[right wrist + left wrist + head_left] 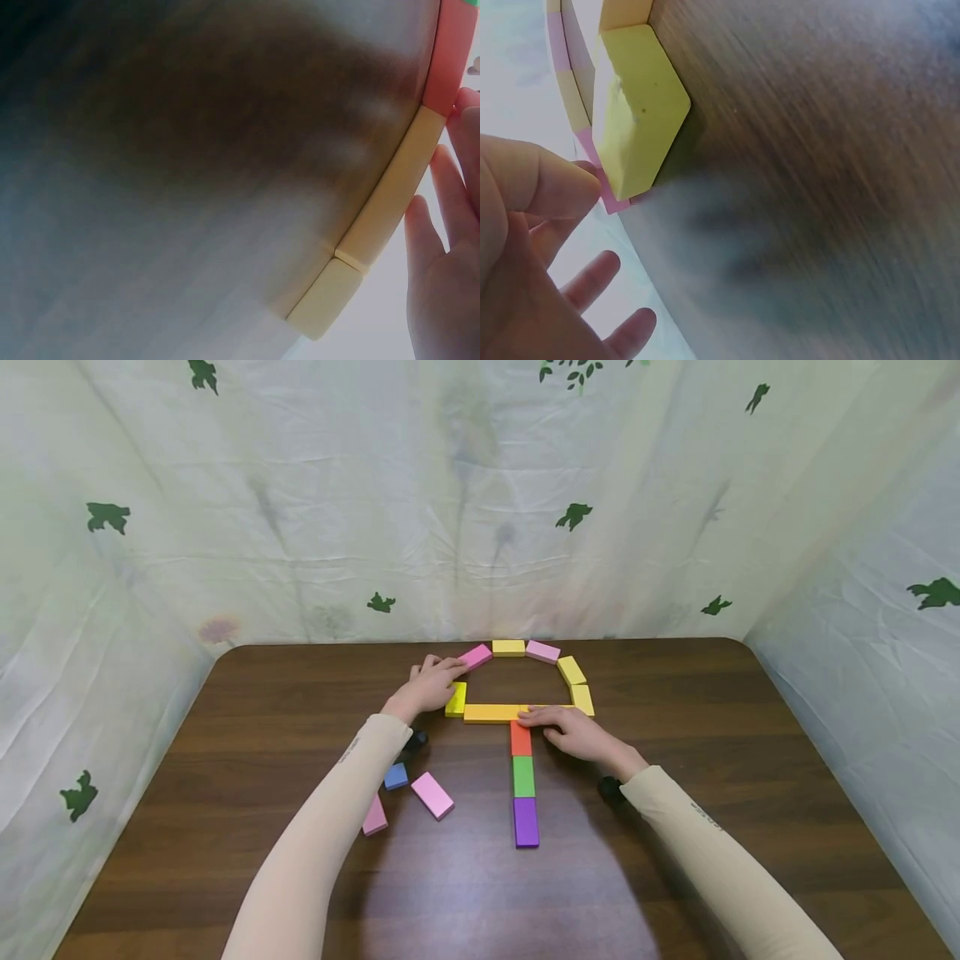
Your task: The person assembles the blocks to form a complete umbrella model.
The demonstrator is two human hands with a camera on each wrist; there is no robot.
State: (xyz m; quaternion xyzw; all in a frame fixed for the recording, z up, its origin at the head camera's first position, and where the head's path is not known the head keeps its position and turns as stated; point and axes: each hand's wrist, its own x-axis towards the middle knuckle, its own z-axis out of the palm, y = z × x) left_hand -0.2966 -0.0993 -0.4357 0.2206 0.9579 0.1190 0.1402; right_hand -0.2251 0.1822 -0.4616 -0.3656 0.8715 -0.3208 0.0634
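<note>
My left hand (429,687) reaches to the upper left of a ring of wooden blocks. In the left wrist view, its thumb and index fingertip meet at the end of a bright pink block (613,203), the other fingers spread loosely. Right beside that hand stands a yellow block (456,700). My right hand (576,732) lies with extended fingers over the orange blocks (491,714) that form the ring's straight lower side. Its fingertips are at the orange blocks' edge, close to the red block (451,60). Nothing is gripped in this hand.
Below the red block, a green block (523,777) and a purple block (527,822) continue a straight column. Yellow blocks (508,648) and a light pink block (543,652) complete the arc. Near the left forearm lie a loose pink block (432,796) and a blue block (396,776).
</note>
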